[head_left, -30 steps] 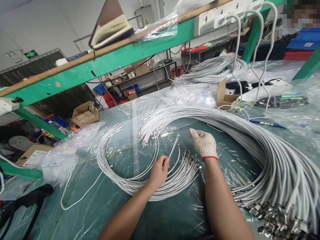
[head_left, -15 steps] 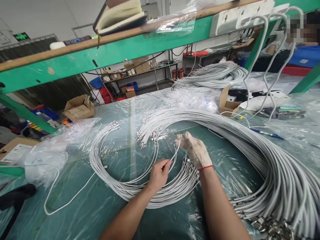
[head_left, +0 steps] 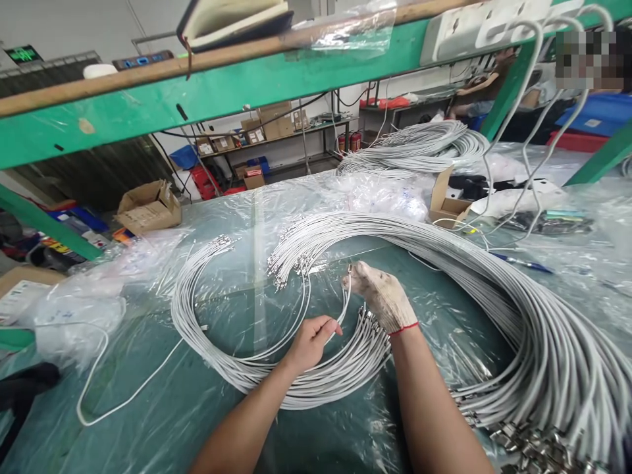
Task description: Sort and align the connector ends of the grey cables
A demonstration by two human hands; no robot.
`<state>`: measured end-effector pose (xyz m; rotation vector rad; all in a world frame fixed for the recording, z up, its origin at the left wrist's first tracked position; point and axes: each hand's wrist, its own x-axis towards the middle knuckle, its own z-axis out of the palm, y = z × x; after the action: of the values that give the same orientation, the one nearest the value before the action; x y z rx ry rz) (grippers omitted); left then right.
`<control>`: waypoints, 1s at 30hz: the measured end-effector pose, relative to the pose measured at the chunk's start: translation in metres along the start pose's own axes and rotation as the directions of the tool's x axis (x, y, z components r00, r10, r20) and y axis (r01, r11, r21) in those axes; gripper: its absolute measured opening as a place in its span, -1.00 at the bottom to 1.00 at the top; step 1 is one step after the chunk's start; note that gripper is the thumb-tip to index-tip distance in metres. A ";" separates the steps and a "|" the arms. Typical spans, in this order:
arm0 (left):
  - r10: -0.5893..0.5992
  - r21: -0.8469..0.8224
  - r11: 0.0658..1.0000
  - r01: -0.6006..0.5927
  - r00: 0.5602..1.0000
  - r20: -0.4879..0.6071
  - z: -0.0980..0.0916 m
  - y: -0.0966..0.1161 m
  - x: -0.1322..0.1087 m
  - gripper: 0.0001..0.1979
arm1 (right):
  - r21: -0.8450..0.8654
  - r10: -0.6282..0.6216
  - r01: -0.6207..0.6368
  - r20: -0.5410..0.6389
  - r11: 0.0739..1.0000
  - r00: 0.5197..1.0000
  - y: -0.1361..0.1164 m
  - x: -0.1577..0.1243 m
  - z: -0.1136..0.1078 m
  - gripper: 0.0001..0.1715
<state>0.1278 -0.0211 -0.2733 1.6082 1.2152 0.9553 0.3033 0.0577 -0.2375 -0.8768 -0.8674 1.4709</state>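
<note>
My right hand (head_left: 382,296), in a white knit glove with a red cuff, pinches a white cable (head_left: 347,293) near its end, where a small metal tip shows above the fingers. Lower and to the left, my bare left hand (head_left: 312,342) has its thumb and fingers closed around the same cable. Below both hands lies a curved bundle of white cables (head_left: 326,395) with metal connectors at its ends. A larger, thicker bundle of white cables (head_left: 494,276) arcs behind and to the right of my gloved hand.
Plastic film covers the green table (head_left: 162,395). A loose cable (head_left: 133,395) loops at the left. Toward the back right are an open small carton (head_left: 448,204), a blue pen (head_left: 521,263) and another cable coil (head_left: 419,148). A green shelf rail (head_left: 212,85) with a power strip (head_left: 488,26) crosses above.
The cable stretch between my hands now stands more upright, and its metal tip shows at the gloved fingers. My left fingers have shifted slightly along it. The view has shifted a little.
</note>
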 end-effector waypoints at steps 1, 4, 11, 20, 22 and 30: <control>-0.005 -0.002 1.000 0.005 1.000 0.005 0.000 0.000 0.000 -0.42 | -0.006 -0.006 0.006 -0.018 1.000 1.000 0.000 0.001 0.000 -0.52; -0.010 -0.001 1.000 0.010 1.000 0.004 0.000 0.000 0.000 -0.42 | -0.027 -0.063 0.061 -0.121 0.998 0.991 0.001 0.004 -0.001 -0.47; 0.016 0.006 1.000 -0.016 1.000 0.008 -0.002 0.000 0.001 -0.43 | 0.037 -0.011 0.013 -0.054 0.999 0.999 0.000 0.003 -0.002 -0.55; -0.015 0.051 0.999 0.019 0.997 -0.080 -0.002 0.004 0.003 -0.43 | 0.037 -0.080 0.079 0.028 0.996 0.996 -0.003 0.004 0.001 -0.49; -0.014 0.075 0.997 0.024 0.992 -0.128 -0.001 0.002 0.005 -0.42 | 0.046 -0.088 0.086 0.048 0.995 0.995 -0.004 0.002 0.002 -0.48; 0.017 0.080 0.997 -0.002 0.984 -0.178 -0.003 -0.012 0.010 -0.42 | -0.025 -0.088 0.087 -0.058 0.996 0.994 -0.013 -0.004 0.001 -0.54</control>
<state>0.1234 -0.0089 -0.2832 1.6188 1.3843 1.0881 0.3081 0.0544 -0.2250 -0.8841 -0.8693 1.3550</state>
